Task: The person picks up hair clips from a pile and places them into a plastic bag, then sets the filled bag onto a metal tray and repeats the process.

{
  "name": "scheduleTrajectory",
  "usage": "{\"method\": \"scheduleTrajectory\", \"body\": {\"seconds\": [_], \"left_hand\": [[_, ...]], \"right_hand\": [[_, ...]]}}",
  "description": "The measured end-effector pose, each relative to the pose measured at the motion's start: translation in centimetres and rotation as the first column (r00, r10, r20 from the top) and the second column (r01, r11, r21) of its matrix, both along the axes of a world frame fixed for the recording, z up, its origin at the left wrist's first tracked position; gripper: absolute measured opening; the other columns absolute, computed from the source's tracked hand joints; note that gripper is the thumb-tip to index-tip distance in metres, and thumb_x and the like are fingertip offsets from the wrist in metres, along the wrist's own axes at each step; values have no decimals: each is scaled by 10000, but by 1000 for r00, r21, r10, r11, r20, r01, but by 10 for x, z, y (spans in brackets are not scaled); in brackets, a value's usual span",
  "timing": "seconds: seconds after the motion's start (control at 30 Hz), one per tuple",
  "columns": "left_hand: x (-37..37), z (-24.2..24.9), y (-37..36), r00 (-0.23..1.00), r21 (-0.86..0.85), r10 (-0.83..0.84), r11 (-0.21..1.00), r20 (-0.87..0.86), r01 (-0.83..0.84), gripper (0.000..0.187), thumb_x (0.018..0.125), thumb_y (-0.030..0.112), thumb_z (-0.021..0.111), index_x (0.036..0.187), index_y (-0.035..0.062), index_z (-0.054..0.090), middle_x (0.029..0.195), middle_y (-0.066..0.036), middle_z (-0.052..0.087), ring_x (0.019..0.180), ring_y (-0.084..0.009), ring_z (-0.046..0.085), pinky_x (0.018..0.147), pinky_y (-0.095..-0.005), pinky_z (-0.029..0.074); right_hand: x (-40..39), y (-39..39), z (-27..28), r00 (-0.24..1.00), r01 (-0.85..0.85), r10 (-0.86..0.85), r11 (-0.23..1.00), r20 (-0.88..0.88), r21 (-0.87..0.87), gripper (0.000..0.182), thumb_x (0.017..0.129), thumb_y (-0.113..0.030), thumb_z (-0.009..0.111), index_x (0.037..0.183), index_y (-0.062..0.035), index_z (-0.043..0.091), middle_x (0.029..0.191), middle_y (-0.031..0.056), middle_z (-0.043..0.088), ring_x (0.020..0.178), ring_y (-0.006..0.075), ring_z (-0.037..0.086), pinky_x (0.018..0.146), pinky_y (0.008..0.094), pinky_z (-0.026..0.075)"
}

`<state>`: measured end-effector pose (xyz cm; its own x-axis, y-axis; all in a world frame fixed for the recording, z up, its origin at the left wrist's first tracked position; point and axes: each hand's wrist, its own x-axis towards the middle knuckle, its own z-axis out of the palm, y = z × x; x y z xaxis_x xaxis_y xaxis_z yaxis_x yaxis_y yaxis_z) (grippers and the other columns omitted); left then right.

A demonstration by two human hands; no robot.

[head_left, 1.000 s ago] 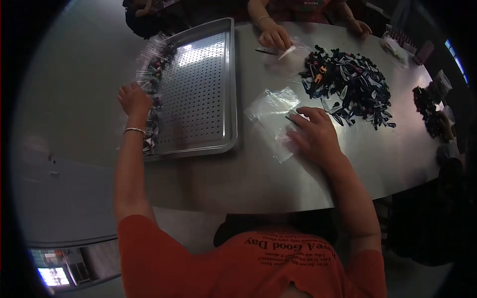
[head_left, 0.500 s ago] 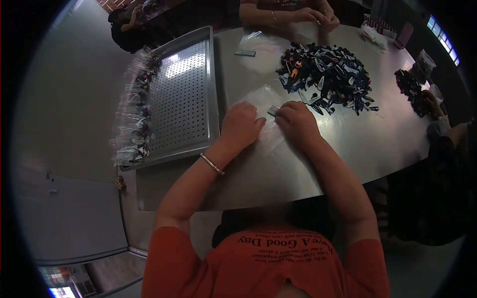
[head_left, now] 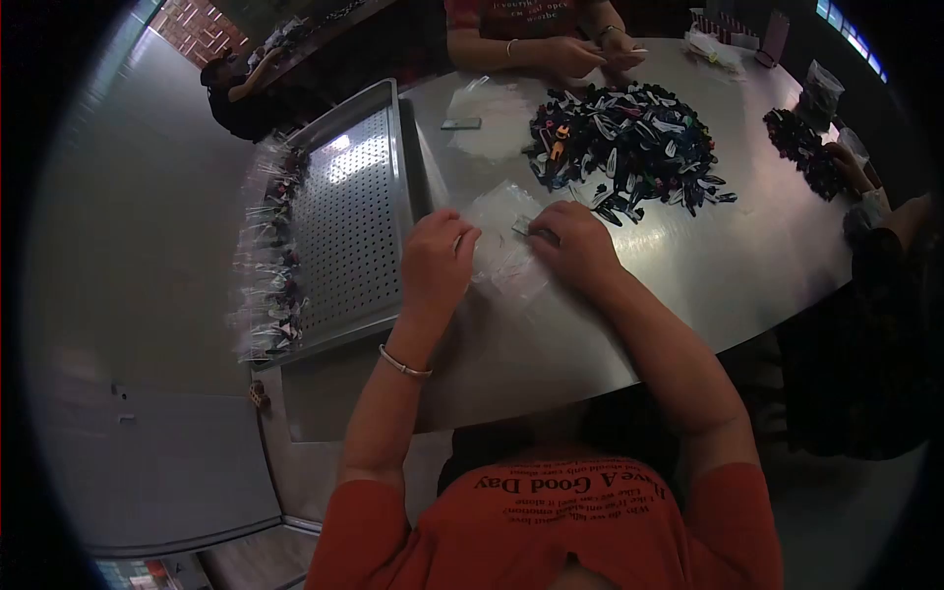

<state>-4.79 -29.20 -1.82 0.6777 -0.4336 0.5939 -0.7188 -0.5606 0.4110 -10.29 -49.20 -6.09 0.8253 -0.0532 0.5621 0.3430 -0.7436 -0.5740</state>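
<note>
Clear plastic bags [head_left: 503, 264] lie in a flat stack on the metal table in front of me. Across them rests a small grey bar [head_left: 520, 225]. My right hand [head_left: 578, 244] is closed at the bar's right end, its fingertips touching it. Left of the bags, my left hand [head_left: 436, 258] is raised with thumb and fingers pressed together; what the pinch holds, if anything, is too small to make out. Beyond my right hand is a big heap of mostly dark snap hair clips [head_left: 629, 147], with an orange piece among them.
A perforated metal tray [head_left: 400, 167] stands at the left, with bagged clips [head_left: 267, 241] along its far edge. Another bar [head_left: 460, 124] lies on more bags [head_left: 489, 138]. A co-worker's hands [head_left: 580, 57] are across the table. A smaller clip pile [head_left: 801, 152] is at right.
My left hand has moved left, off the bags, and its fingers have pinched together. My right hand stays by the bar. The view has shifted slightly.
</note>
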Motion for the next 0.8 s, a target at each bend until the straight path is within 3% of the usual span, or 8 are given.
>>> {"method": "scheduleTrajectory", "body": {"seconds": [0.13,0.23,0.3,0.57,0.67,0.73,0.77,0.8], "left_hand": [[-4,6,-10,997,8,-11,1000,83,11,91,753,105,694,781,30,651,949,-123,634,912,-307,599,827,-395,461],[-7,5,-25,994,-17,12,1000,105,-11,107,741,114,707,770,29,649,974,-125,631,934,-307,594,853,-402,452],[-6,3,-34,995,-28,25,999,96,-23,117,738,124,713,771,32,649,1006,-132,623,964,-313,583,867,-402,448],[-9,-22,-53,988,-354,126,931,86,-88,360,802,152,689,1061,-32,519,1195,-210,522,1100,-329,527,943,-394,404],[-10,-36,-51,957,-624,-68,771,-281,-128,419,846,162,664,1136,-50,447,1230,-185,497,1119,-261,519,944,-353,404],[-12,-35,-49,709,-834,-515,519,-481,-189,370,879,174,638,1140,-25,466,1158,-130,546,1042,-189,553,890,-304,445],[-15,-34,-47,711,-836,-518,517,-476,-183,370,879,174,638,1140,-25,466,1158,-130,546,1042,-189,553,890,-304,445],[-18,-27,-47,509,-826,-655,498,-559,-265,331,891,164,620,1132,-13,479,1107,-110,568,986,-165,568,855,-284,463]], "right_hand": [[0,3,5,996,-89,88,992,-12,-93,159,761,-158,679,873,-45,676,922,113,644,867,279,608,788,340,488],[1,1,18,1000,-6,11,956,-17,294,181,810,-171,653,919,-29,681,920,95,667,866,210,620,791,307,480],[-5,-3,32,941,27,212,732,-264,681,227,849,-194,627,953,1,679,913,79,680,851,133,606,774,280,475],[2,-9,24,932,59,258,586,-254,808,199,835,-190,674,900,-3,696,773,37,679,702,73,590,664,225,471],[-2,-9,33,944,60,242,537,-222,841,164,830,-181,680,869,-22,693,764,31,673,677,68,580,647,218,461],[-3,-9,35,944,49,257,514,-208,856,160,827,-180,684,866,-25,691,766,28,672,676,68,578,647,216,459],[-3,-8,33,938,44,279,494,-206,869,158,824,-182,688,862,-28,690,767,24,671,676,68,577,649,216,459],[-3,-8,32,934,34,298,476,-197,879,157,821,-184,691,857,-31,689,768,21,671,676,68,576,651,216,458]]}}
